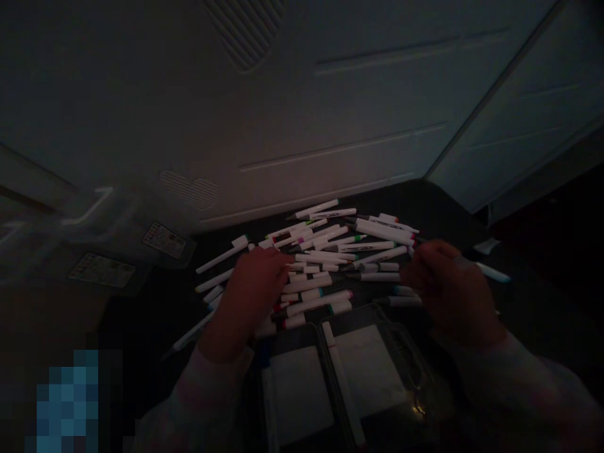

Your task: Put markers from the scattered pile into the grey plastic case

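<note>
Many white markers (325, 255) with coloured end bands lie in a loose heap on a dark surface. My left hand (252, 292) is over the left part of the heap, its fingers curled down among the markers; what they grip, if anything, is hidden. My right hand (453, 292) is closed at the right side of the heap. A white marker (493, 272) runs through its fingers, with a dark tip at the left and a pale blue-green end at the right. Close to me, a clear case (325, 365) lies open, with one marker (342, 384) along its middle.
White panels (330, 119) with raised lines stand behind and to the right of the heap. A clear plastic bin (108, 239) with printed labels is at the left. A small pale scrap (486, 246) lies at the far right. The light is very dim.
</note>
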A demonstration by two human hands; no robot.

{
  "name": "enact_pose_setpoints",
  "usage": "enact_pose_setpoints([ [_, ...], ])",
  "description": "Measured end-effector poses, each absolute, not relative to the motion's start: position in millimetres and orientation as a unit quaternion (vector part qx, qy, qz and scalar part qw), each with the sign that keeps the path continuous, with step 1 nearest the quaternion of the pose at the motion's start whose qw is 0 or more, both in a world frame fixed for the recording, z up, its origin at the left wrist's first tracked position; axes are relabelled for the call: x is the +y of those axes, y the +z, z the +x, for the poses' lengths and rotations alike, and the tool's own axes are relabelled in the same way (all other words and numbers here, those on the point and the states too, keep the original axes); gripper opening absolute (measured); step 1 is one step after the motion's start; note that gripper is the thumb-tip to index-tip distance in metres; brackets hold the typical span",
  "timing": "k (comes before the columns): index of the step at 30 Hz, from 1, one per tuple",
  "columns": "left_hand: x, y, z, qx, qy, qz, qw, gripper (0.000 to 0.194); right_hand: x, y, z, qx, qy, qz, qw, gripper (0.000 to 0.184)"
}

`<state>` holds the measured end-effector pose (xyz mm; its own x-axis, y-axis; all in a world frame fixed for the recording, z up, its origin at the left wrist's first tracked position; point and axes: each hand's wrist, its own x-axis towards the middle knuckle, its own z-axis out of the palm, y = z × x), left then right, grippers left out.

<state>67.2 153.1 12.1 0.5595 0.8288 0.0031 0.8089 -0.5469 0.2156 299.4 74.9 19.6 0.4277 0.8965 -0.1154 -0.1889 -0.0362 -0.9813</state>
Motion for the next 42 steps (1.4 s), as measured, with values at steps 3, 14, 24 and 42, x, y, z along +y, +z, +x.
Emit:
enact_pose_setpoints([
  [3, 165.3, 18.0, 66.6, 0.501, 0.066, 0.861, 0.055, 0.021, 76.6, 6.2, 303.8, -0.301, 0.444, -0.545, 0.644, 0.022],
  [14, 164.3, 11.6, 85.8, 0.452, 0.014, 0.888, 0.087, 0.018, 80.5, -1.7, 308.6, -0.306, 0.449, -0.532, 0.650, 0.022],
  [24, 159.3, 3.6, 97.1, 0.418, -0.013, 0.906, 0.066, 0.016, 83.7, -6.5, 310.1, -0.276, 0.456, -0.513, 0.673, 0.024],
  [42, 164.4, 16.2, 82.1, 0.461, -0.028, 0.884, 0.071, 0.023, 83.8, -5.0, 311.7, -0.254, 0.466, -0.495, 0.688, 0.022],
])
